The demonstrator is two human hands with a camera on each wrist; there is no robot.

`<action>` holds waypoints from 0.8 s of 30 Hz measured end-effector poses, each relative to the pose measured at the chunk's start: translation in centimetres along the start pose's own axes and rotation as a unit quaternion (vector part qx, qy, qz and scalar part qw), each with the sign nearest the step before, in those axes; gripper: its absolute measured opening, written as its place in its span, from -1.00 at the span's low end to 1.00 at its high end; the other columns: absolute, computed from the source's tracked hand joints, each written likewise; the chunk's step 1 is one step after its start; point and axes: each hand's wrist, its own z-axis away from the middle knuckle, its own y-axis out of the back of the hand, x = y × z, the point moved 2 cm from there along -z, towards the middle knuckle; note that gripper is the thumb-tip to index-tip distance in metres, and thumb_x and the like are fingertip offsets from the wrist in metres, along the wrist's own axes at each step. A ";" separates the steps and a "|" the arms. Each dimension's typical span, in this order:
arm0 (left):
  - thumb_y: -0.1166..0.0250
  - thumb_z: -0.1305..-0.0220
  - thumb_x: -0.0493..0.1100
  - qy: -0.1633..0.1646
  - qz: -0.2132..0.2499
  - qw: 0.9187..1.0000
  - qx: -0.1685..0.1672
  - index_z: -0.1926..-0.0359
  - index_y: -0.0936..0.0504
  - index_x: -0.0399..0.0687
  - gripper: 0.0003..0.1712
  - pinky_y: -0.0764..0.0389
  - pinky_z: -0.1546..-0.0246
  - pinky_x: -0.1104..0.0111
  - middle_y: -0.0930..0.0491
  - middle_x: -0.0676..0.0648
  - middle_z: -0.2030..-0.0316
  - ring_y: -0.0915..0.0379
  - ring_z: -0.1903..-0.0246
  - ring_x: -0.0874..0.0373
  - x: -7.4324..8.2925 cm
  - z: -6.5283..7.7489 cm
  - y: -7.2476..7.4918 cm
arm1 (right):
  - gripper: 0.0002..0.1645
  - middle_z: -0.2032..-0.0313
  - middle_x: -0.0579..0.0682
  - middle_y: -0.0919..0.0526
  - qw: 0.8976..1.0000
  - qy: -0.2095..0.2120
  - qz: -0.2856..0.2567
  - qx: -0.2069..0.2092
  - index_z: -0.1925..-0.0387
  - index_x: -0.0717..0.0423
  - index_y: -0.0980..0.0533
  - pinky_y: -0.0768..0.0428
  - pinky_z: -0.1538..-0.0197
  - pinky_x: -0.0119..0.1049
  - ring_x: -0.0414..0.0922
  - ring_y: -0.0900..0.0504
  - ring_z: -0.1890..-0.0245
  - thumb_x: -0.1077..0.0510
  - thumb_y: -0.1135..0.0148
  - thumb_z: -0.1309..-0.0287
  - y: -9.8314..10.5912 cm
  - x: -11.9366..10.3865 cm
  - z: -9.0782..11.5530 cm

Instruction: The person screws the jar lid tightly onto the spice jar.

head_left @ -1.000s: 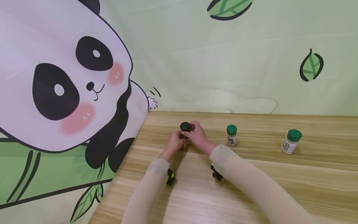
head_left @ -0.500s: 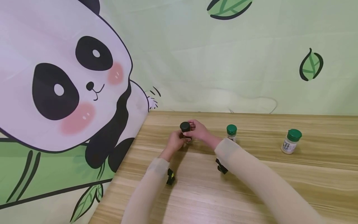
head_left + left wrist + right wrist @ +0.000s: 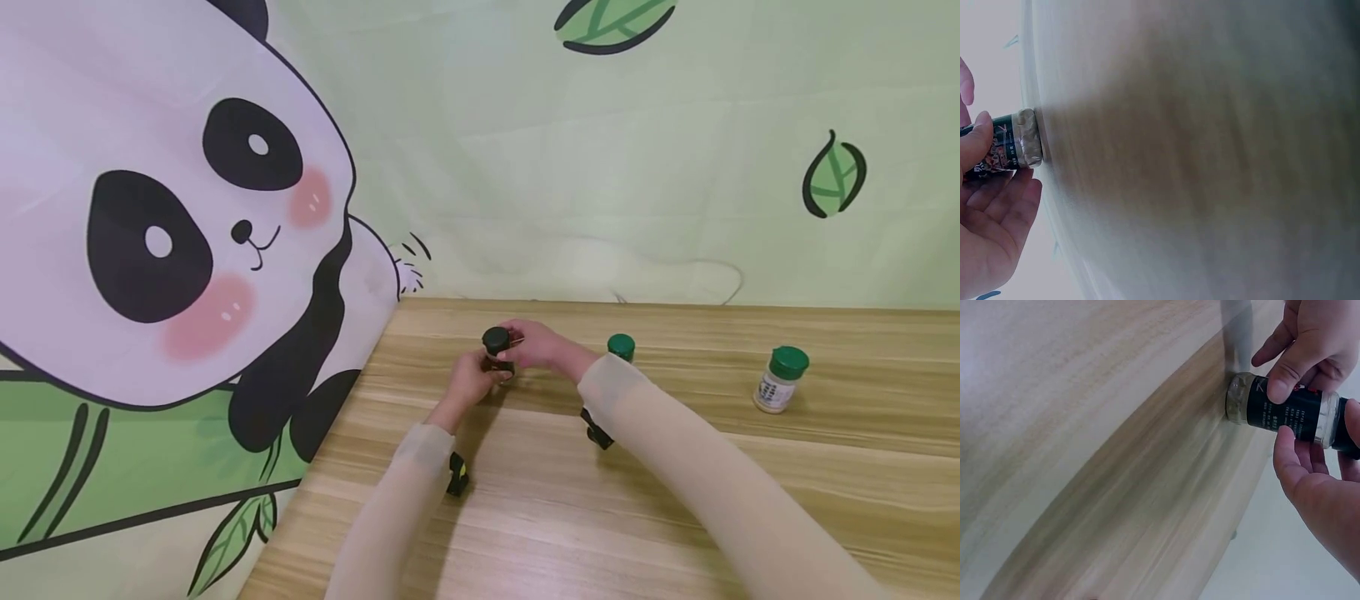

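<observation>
A small spice jar (image 3: 496, 338) with a black cap and dark label stands upright at the back left of the table. My left hand (image 3: 468, 381) grips its body low down, thumb on one side and fingers curled on the other, as the left wrist view shows on the label (image 3: 1002, 147). My right hand (image 3: 536, 345) holds it higher up; in the right wrist view its thumb lies at the black cap (image 3: 1347, 434) and its fingers are along the label. The jar's clear base (image 3: 1236, 399) is right at the wood surface.
A green-capped spice jar (image 3: 621, 346) stands right of my hands, mostly hidden by my right sleeve (image 3: 675, 442). Another green-capped jar (image 3: 783, 379) stands farther right. Behind the wooden table (image 3: 750, 500) hangs a pale green cloth (image 3: 600, 167), with a printed panda (image 3: 225, 208) on the left.
My right wrist and forearm have swung right and slightly back, covering more of the nearer green-capped jar. The right fingers have shifted around the black cap. My left hand and the jar stay put.
</observation>
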 end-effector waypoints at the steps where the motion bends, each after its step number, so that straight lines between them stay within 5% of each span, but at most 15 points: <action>1: -0.44 -0.24 -0.32 0.002 0.000 1.000 -0.001 0.09 -0.67 -0.39 -0.74 -0.69 0.06 0.18 -0.76 -0.36 0.12 -0.70 0.10 -0.14 0.0 0.0 0.0 | -0.30 -0.43 0.36 -0.35 1.000 0.001 0.004 0.001 -0.48 0.28 -0.23 -0.60 -0.29 0.04 0.21 -0.43 -0.39 0.30 -0.20 -0.39 0.0 0.0 0.0; 11: -0.43 -0.26 -0.31 0.008 -0.002 1.000 -0.003 0.02 -0.67 -0.37 -0.70 -0.69 -0.01 0.13 -0.75 -0.35 0.07 -0.70 0.04 -0.17 0.1 0.0 0.1 | -0.36 -0.35 0.37 -0.47 0.998 0.023 0.022 0.062 -0.38 0.35 -0.31 -0.66 -0.15 -0.06 0.22 -0.49 -0.36 0.25 -0.26 -0.37 -0.7 0.3 0.2; 18: -0.43 -0.26 -0.32 0.015 -0.004 1.000 -0.003 -0.04 -0.67 -0.39 -0.65 -0.68 -0.02 0.13 -0.74 -0.37 0.02 -0.70 0.02 -0.17 0.2 0.1 0.1 | -0.37 -0.28 0.40 -0.51 0.993 0.038 0.005 0.113 -0.34 0.41 -0.31 -0.46 -0.43 0.03 0.23 -0.50 -0.33 0.26 -0.29 -0.35 -1.7 0.5 0.4; 24: -0.44 -0.25 -0.30 0.013 -0.012 1.000 0.007 -0.03 -0.68 -0.39 -0.64 -0.65 0.13 0.26 -0.76 -0.36 0.06 -0.67 0.15 -0.06 0.1 0.1 0.1 | -0.35 -0.29 0.42 -0.50 0.987 0.036 -0.028 0.154 -0.35 0.41 -0.29 -0.47 -0.43 0.04 0.26 -0.49 -0.35 0.28 -0.30 -0.33 -2.6 0.9 0.6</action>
